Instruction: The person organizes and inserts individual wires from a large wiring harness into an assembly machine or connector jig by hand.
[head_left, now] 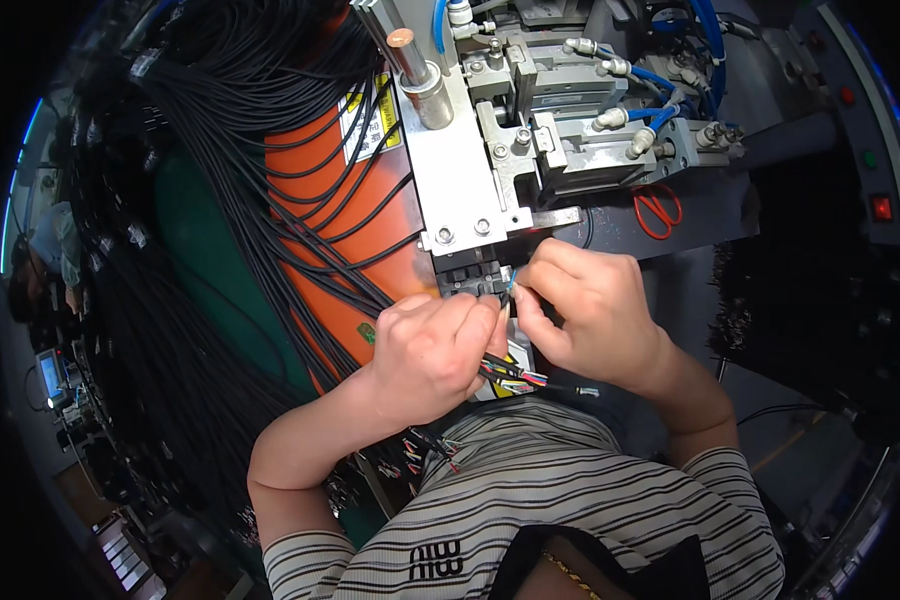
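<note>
My left hand (432, 345) is closed, its fingers wrapped around black cables; their cut ends with bared coloured wires (530, 379) stick out below the fingers. Beside it my right hand (595, 305) pinches the tip of a thin blue wire (512, 282). Both sets of fingertips meet at the right edge of a dark clamp block (467, 279) with slots in it. That block lies under the front end of a bright metal plate (455, 190). The fingers partly hide the wire ends.
A thick bundle of black cables (240, 190) runs over an orange panel (395, 215) at the left. Pneumatic cylinders (580, 100) with blue hoses stand behind the plate. Red-handled scissors (658, 211) lie at the right. A control box with a lit red switch (881, 208) stands far right.
</note>
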Motion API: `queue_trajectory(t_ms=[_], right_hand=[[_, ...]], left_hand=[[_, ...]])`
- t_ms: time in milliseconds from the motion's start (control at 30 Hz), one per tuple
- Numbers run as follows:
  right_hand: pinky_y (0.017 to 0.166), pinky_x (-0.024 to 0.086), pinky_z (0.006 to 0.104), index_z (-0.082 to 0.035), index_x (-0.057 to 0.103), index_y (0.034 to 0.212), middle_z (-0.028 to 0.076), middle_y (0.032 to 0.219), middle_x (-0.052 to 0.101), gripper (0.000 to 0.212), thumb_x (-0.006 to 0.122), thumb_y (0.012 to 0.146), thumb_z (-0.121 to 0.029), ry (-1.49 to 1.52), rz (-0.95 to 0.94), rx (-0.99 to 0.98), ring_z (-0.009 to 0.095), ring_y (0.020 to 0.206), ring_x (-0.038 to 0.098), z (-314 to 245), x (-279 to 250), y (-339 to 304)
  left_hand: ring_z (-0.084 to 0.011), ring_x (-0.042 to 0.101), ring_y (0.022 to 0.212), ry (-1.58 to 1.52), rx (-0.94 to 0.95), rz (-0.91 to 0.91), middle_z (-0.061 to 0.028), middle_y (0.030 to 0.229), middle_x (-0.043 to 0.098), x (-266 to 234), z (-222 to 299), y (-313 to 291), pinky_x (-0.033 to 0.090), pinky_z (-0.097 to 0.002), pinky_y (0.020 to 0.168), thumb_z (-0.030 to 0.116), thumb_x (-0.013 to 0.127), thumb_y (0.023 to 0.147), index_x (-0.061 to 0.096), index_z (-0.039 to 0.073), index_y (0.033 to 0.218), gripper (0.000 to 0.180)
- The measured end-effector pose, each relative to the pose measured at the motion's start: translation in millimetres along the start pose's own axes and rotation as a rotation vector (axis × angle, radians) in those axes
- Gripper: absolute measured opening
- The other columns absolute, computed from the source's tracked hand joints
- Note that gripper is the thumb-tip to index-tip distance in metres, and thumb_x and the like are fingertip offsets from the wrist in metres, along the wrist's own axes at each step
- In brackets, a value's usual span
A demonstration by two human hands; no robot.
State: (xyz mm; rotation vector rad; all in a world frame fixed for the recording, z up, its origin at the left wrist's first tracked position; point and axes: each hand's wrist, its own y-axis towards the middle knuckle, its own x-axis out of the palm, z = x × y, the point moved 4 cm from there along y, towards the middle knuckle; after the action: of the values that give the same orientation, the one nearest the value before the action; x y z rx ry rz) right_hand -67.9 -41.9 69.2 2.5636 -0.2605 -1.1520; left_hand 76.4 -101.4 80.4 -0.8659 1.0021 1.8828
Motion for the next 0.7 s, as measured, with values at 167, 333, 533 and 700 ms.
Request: queue_trajectory(t_ms=[167, 333, 533, 700], right_hand=[[0.048, 0.046, 0.0364, -0.004, 0.06, 0.073, 0.007, 0.07, 0.055, 0.01, 0.067, 0.078, -0.009, -0.128, -0.033, 0.037, 0.027, 0.055, 0.059, 6, 6, -2], [0.051, 0.047, 0.037, -0.003, 0.062, 0.08, 0.008, 0.076, 0.058, 0.007, 0.067, 0.079, -0.007, -0.069, -0.037, 0.08, 0.027, 0.058, 0.06, 10, 12, -7], [0.051, 0.047, 0.0364, -0.003, 0.062, 0.082, 0.008, 0.078, 0.058, 0.006, 0.066, 0.08, -0.006, -0.046, 0.029, 0.083, 0.027, 0.06, 0.061, 9, 13, -8], [0.05, 0.047, 0.0358, -0.003, 0.063, 0.082, 0.008, 0.077, 0.058, 0.007, 0.067, 0.077, -0.006, -0.195, -0.017, 0.022, 0.028, 0.059, 0.061, 1, 11, -5]], left_hand=[[-0.0211, 0.061, 0.07, 0.074, -0.005, -0.028, -0.009, 0.089, 0.058, -4, -3, 3, 0.05, -0.0345, 0.056, 0.002, 0.068, 0.068, 0.065, -0.002, 0.107, 0.039], [-0.0246, 0.059, 0.076, -0.015, -0.05, -0.092, -0.0101, 0.094, 0.057, -3, -6, 1, 0.051, -0.0351, 0.062, -0.004, 0.063, 0.062, 0.064, -0.004, 0.112, 0.05], [-0.024, 0.057, 0.075, 0.0, -0.062, -0.105, -0.0091, 0.087, 0.052, -3, -5, 1, 0.051, -0.0347, 0.062, -0.002, 0.062, 0.064, 0.063, -0.004, 0.113, 0.049], [-0.0208, 0.055, 0.074, 0.134, 0.053, -0.179, -0.0076, 0.085, 0.05, -3, 1, 5, 0.049, -0.0315, 0.059, 0.003, 0.061, 0.07, 0.063, -0.005, 0.112, 0.043]])
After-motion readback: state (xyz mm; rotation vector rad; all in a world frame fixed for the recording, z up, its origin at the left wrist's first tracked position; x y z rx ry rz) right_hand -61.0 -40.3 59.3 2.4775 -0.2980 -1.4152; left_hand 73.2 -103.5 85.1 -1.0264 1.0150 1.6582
